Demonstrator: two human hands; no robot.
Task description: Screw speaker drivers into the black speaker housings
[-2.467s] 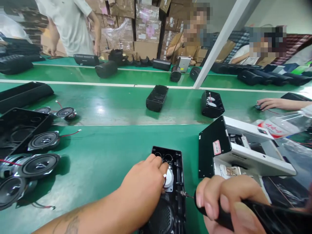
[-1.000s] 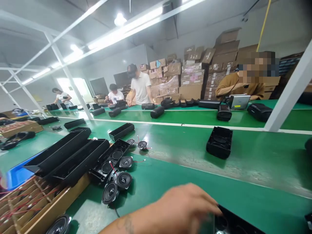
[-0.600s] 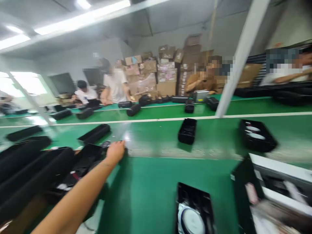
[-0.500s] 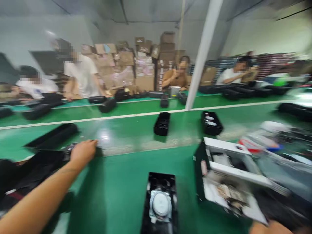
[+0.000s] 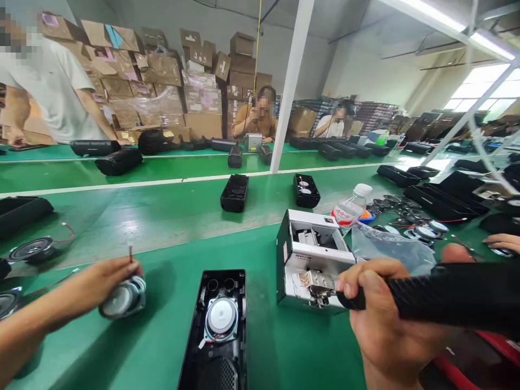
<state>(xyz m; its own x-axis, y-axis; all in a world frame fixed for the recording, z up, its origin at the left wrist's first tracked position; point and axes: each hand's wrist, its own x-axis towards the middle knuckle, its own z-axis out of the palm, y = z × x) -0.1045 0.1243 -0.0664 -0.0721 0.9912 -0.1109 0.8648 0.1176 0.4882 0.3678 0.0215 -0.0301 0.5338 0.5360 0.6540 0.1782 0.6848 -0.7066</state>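
My left hand [image 5: 109, 276] grips a round speaker driver [image 5: 122, 299] by its rim, a short wire standing up beside the fingers, over the green bench at the left. In the middle lies an open black speaker housing [image 5: 190, 355]. A silver-backed driver [image 5: 221, 316] sits inside it, below two round holes. My right hand [image 5: 384, 319] is wrapped round a black electric screwdriver [image 5: 450, 292], held level and pointing left. Its front end is at the metal outlet of a white screw feeder [image 5: 327, 257]; whether the bit touches a screw cannot be made out.
Behind the feeder stand a bottle [image 5: 351, 206] and a plastic bag [image 5: 392, 246]. Loose drivers [image 5: 422, 233] lie at right, another driver [image 5: 34, 249] at left. Two housings [image 5: 234, 192] rest on the strip ahead. A white post [image 5: 290, 86] rises there. Co-workers sit opposite; another person's hand [image 5: 506, 241] shows at right.
My left hand has come back nearer with a speaker driver in it. My right hand has risen from the bottom edge, bringing the screwdriver to the feeder. The view has swung right.
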